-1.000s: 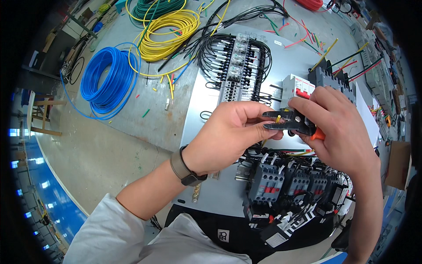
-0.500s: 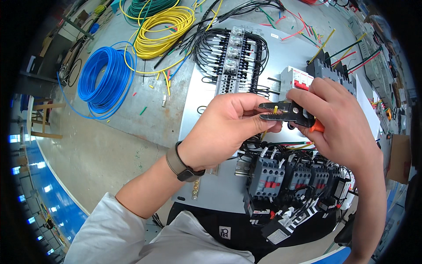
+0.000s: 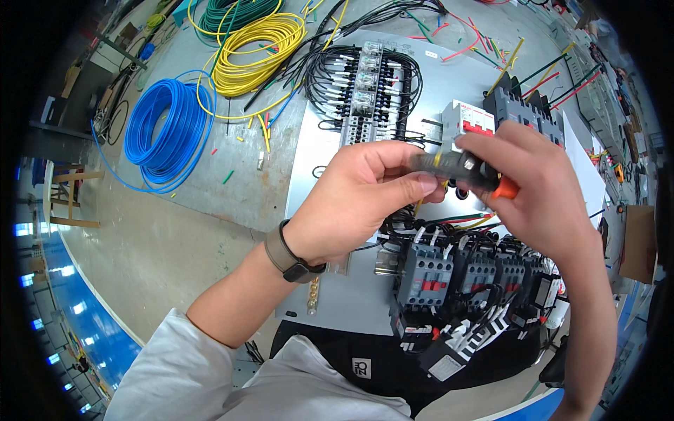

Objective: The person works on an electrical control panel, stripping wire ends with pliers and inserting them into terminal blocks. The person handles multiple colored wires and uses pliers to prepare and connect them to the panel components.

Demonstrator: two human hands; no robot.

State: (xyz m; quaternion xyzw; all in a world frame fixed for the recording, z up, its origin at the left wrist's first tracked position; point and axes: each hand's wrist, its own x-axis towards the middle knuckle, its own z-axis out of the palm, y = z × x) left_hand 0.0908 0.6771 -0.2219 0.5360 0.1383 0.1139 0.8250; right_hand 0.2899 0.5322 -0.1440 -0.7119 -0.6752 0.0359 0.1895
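Note:
My left hand (image 3: 354, 200) pinches a thin yellow wire (image 3: 419, 208) between thumb and fingers above a metal mounting plate (image 3: 354, 302). My right hand (image 3: 537, 186) is wrapped round a pair of wire strippers (image 3: 449, 167) with black jaws and an orange handle. The jaws point left, across the yellow wire just above my left thumb, and look closed together; motion blurs them. Just below my hands, a row of grey contactors (image 3: 427, 277) with red parts sits on the plate. Behind the strippers stands a white circuit breaker (image 3: 460, 118) with red levers.
A terminal strip (image 3: 363, 98) with looped black wires runs along the plate's far part. Coils of blue wire (image 3: 140, 133), yellow wire (image 3: 235, 77) and green wire (image 3: 217, 24) lie on the grey table at left. Dark breakers (image 3: 516, 105) with coloured wires stand far right.
The stripper jaws, apart around the yellow wire before, have come together on it. The view has shifted slightly; both hands keep nearly the same place.

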